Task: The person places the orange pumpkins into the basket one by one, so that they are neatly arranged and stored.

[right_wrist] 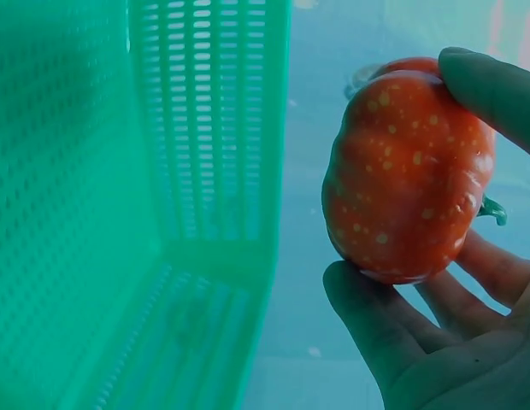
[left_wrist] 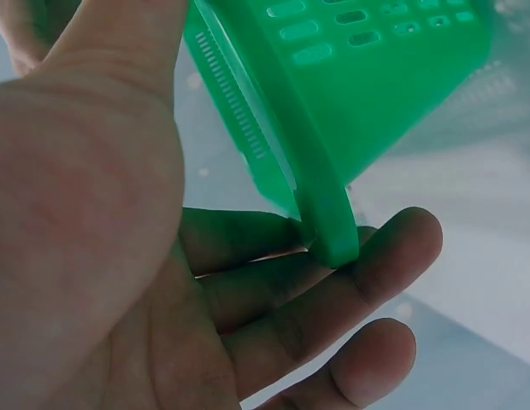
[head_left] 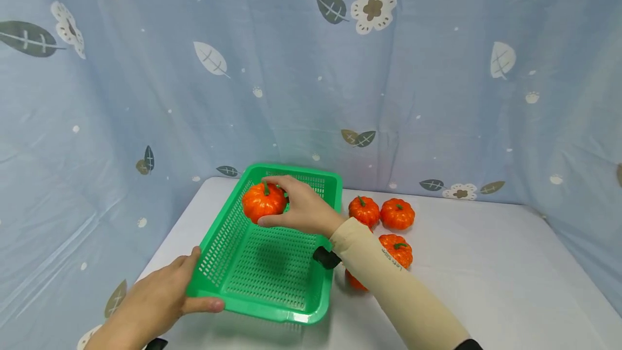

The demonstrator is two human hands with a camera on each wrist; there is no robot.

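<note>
My right hand (head_left: 303,207) grips an orange toy pumpkin (head_left: 262,202) with a green stem, thumb on one side and fingers on the other. It holds the pumpkin over the green plastic basket (head_left: 272,315). In the right wrist view, the pumpkin (right_wrist: 410,184) shows yellow specks, with fingertips pressed to its sides and the basket wall (right_wrist: 209,128) beside it. My left hand (head_left: 162,296) holds the basket's near left corner, thumb along the front rim. The left wrist view has the rim (left_wrist: 333,226) lying against the fingers (left_wrist: 291,333).
Several more orange pumpkins (head_left: 397,214) sit on the white table (head_left: 486,269) to the right of the basket, some partly hidden by my right forearm. A blue patterned curtain (head_left: 301,69) hangs behind and along the sides of the table.
</note>
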